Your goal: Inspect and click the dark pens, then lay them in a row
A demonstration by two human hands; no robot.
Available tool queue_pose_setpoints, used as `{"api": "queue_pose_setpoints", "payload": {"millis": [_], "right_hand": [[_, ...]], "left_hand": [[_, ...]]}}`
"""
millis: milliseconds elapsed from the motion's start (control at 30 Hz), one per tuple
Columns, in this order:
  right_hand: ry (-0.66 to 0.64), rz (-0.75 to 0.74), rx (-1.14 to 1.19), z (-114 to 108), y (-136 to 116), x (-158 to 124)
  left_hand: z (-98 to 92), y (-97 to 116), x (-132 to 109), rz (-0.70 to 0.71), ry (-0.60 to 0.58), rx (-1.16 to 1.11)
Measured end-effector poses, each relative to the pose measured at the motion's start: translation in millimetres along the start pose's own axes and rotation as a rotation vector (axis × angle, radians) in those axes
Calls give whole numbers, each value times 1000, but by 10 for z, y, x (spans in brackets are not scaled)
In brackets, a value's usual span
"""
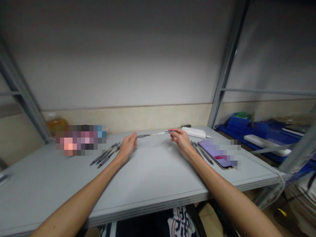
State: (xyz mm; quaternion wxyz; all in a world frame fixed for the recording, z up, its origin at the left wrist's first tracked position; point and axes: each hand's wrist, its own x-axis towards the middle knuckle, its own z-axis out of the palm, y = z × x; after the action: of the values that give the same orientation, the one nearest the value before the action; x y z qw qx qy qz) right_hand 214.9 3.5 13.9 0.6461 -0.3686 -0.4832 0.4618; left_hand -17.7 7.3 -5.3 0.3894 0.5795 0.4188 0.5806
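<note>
Above the table, my left hand is closed around a dark grey pen barrel that points to the right. A thin, pale pen refill spans from the barrel's end to my right hand, whose fingertips pinch its dark far end. Motion blur hides exactly how the two parts join. Several grey pens lie beside my left wrist. More grey pens lie just right of my right wrist, partly hidden by it.
A phone with a lit screen lies right of the pens. Behind it are a white power strip with a cable and a dark-handled tool. A blurred-out pile and an amber bottle stand back left. Metal posts frame the table.
</note>
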Motion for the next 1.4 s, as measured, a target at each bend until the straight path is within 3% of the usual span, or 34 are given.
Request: {"api": "queue_pose_setpoints", "payload": {"millis": [167, 467, 800, 933, 1067, 1167, 1300, 1400], "right_hand": [[-40, 18, 0, 1, 22, 4], [-265, 4, -107, 53, 74, -75], [-307, -65, -299, 29, 80, -65], [-349, -89, -402, 44, 64, -90], [-371, -17, -538, 62, 86, -94], [-371, -4, -538, 64, 96, -80], [-332, -134, -398, 51, 72, -69], [-348, -152, -424, 38, 63, -69]], "left_hand": [[19, 16, -17, -4, -14, 21], [56, 7, -56, -51, -105, 5], [63, 32, -76, -55, -141, 36], [18, -5, -66, 60, -117, 155], [8, 26, -74, 138, -117, 192], [16, 44, -75, 117, -100, 142], [3, 22, -56, 53, -49, 62], [3, 30, -62, 8, -52, 21]]}}
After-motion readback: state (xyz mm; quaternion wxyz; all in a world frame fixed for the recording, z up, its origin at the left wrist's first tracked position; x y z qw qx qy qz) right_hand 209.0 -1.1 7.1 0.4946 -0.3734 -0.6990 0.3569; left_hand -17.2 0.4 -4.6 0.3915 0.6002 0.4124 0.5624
